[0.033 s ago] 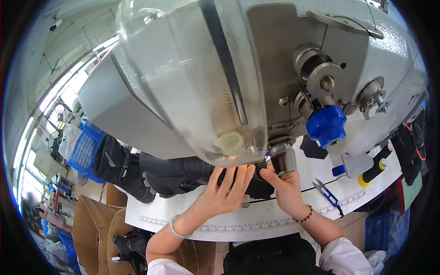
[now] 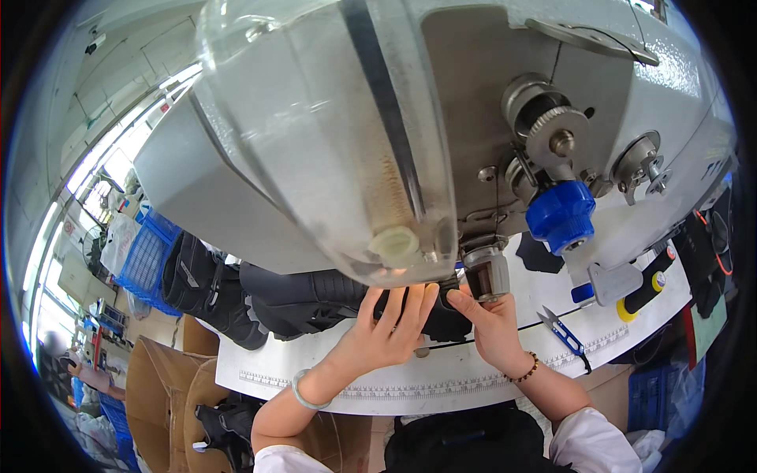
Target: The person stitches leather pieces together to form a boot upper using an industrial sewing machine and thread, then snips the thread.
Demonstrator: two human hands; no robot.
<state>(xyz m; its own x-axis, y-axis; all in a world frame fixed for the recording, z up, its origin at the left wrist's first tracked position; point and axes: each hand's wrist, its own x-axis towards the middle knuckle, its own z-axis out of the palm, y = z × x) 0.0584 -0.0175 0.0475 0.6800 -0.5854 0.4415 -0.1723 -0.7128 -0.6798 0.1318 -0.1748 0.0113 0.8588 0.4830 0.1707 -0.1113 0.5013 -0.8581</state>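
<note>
My left hand [image 2: 384, 335] lies on a black fabric piece [image 2: 446, 322] under the head of a sewing machine [image 2: 236, 201]. Its fingers are stretched out and slightly apart, with the tips partly behind the clear plastic guard [image 2: 323, 150]. At the right edge of the same piece, my right hand [image 2: 497, 325] pinches the fabric with its thumb on top; the other fingers are mostly hidden. Just above this hand is a metal thread part [image 2: 486, 272]. The needle area is hidden by the guard. Black padded goods [image 2: 300, 299] continue to the left across the table.
Blue-handled thread snips [image 2: 566, 335] lie on the white table [image 2: 441, 398], right of my hands, near a printed ruler strip. A yellow-and-black tool [image 2: 643, 294] is farther right. Cardboard boxes [image 2: 154, 394] stand below left. A blue crate [image 2: 150, 256] is at the far left.
</note>
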